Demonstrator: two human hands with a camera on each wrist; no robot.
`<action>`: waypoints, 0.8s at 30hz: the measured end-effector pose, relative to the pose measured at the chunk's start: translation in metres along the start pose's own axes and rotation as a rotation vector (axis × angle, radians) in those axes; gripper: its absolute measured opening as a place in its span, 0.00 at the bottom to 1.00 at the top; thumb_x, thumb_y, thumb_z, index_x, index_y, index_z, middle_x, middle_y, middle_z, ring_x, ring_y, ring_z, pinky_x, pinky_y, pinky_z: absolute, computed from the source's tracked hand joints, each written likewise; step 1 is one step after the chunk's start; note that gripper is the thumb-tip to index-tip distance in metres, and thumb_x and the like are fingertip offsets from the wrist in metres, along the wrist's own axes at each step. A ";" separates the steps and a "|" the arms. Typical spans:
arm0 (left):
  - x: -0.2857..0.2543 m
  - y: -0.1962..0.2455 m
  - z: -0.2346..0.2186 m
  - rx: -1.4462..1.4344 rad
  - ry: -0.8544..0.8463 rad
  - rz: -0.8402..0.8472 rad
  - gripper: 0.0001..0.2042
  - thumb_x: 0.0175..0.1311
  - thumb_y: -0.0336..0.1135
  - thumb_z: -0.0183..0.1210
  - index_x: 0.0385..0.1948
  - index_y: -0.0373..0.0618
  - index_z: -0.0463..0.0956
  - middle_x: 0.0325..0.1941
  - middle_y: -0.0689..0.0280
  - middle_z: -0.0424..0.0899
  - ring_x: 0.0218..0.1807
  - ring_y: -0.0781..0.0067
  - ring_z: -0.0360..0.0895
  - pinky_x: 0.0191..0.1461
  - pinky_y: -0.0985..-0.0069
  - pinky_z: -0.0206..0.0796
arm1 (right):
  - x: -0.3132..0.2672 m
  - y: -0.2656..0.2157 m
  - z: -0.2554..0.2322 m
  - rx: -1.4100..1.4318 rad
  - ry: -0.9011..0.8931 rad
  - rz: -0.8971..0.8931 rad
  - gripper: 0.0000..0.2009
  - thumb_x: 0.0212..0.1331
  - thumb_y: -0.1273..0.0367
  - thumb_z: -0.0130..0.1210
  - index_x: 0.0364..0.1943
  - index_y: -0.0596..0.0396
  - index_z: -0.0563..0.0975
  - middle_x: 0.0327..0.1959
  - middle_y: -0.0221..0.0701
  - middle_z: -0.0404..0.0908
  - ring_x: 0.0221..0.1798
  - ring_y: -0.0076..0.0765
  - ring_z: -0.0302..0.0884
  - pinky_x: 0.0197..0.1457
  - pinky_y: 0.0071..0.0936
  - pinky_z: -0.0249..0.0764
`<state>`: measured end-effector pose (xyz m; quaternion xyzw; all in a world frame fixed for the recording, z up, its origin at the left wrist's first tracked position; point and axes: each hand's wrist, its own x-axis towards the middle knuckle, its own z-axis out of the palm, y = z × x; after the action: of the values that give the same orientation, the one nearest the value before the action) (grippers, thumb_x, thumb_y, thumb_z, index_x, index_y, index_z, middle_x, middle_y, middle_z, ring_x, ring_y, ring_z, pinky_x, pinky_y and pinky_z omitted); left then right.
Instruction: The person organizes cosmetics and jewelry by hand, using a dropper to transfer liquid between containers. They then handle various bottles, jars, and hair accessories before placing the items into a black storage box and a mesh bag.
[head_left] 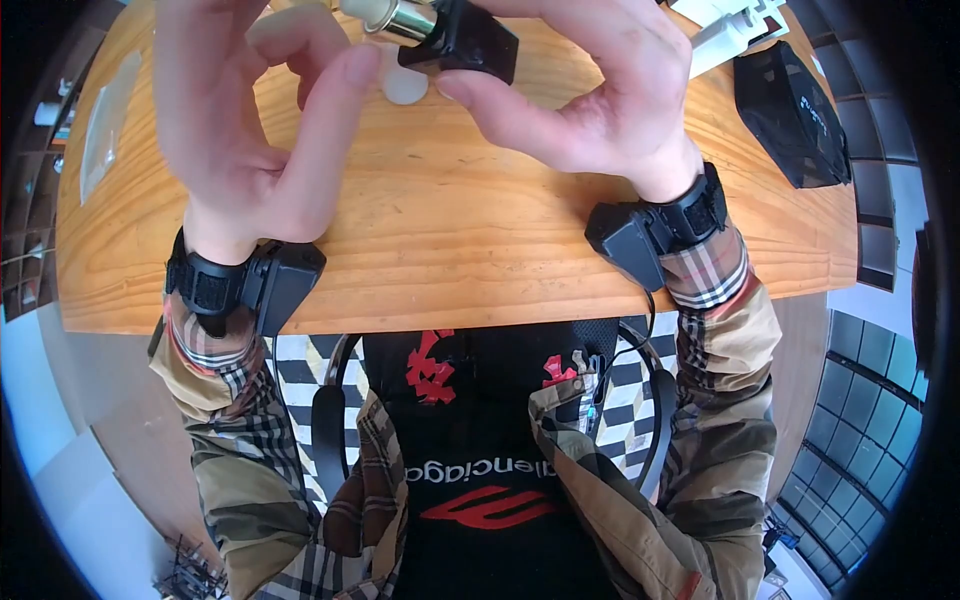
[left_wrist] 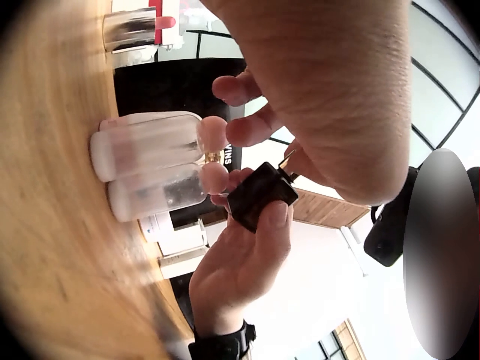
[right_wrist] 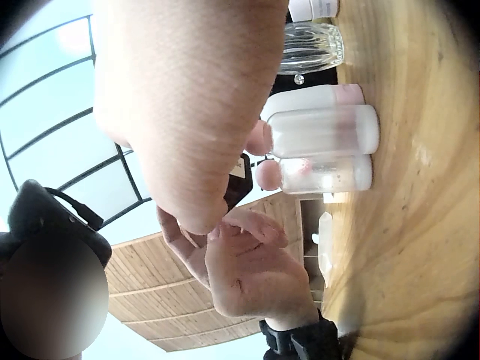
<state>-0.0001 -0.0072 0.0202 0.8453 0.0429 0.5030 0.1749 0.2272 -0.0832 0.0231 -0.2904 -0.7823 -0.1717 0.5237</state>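
Note:
My right hand (head_left: 620,95) holds a glossy black, block-shaped item (head_left: 480,42) between thumb and fingers. A gold tube (head_left: 408,18) with a pale end sticks out of it towards the left hand. My left hand (head_left: 265,120) is raised beside the tube, its fingers loosely bent and nothing visible between them; the thumb tip is close under the tube. In the left wrist view the black item (left_wrist: 259,196) is tilted in the right hand's fingers, above table height. Behind the hands, pale bottles with pink ball caps (left_wrist: 154,142) stand on the wooden table (head_left: 460,250).
A black pouch (head_left: 790,115) lies at the table's right edge, beside white packaging (head_left: 730,40). A clear plastic sleeve (head_left: 110,125) is at the far left. The left wrist view shows a silver lipstick tube (left_wrist: 131,30); a ribbed glass container (right_wrist: 311,49) appears in the right wrist view.

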 end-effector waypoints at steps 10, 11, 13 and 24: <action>-0.001 0.005 0.015 0.042 0.045 -0.056 0.25 0.62 0.23 0.64 0.60 0.33 0.66 0.53 0.57 0.75 0.46 0.71 0.82 0.36 0.85 0.71 | -0.007 0.012 0.006 -0.009 0.030 -0.069 0.18 0.39 0.70 0.74 0.37 0.57 0.84 0.37 0.34 0.85 0.36 0.38 0.80 0.40 0.28 0.72; -0.002 0.005 0.017 0.042 0.045 -0.056 0.25 0.62 0.23 0.64 0.60 0.33 0.66 0.53 0.57 0.75 0.46 0.71 0.82 0.36 0.85 0.71 | -0.005 0.009 0.004 -0.009 0.030 -0.070 0.18 0.39 0.70 0.74 0.37 0.57 0.84 0.37 0.34 0.85 0.36 0.38 0.80 0.40 0.28 0.72; -0.002 0.005 0.020 0.026 0.088 -0.042 0.24 0.62 0.23 0.63 0.60 0.33 0.66 0.53 0.57 0.75 0.47 0.70 0.82 0.36 0.85 0.70 | 0.000 0.000 0.000 -0.002 -0.013 -0.002 0.18 0.39 0.69 0.74 0.38 0.57 0.84 0.37 0.34 0.85 0.36 0.38 0.80 0.41 0.28 0.72; 0.011 0.023 0.013 0.012 0.039 -0.088 0.25 0.62 0.23 0.63 0.60 0.34 0.65 0.53 0.55 0.75 0.49 0.70 0.81 0.35 0.86 0.70 | 0.000 0.000 0.000 -0.006 -0.016 -0.012 0.18 0.39 0.70 0.74 0.38 0.57 0.84 0.37 0.34 0.85 0.36 0.37 0.81 0.41 0.28 0.72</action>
<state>0.0142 -0.0293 0.0314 0.8337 0.0865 0.5110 0.1907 0.2272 -0.0831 0.0227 -0.2885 -0.7877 -0.1751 0.5154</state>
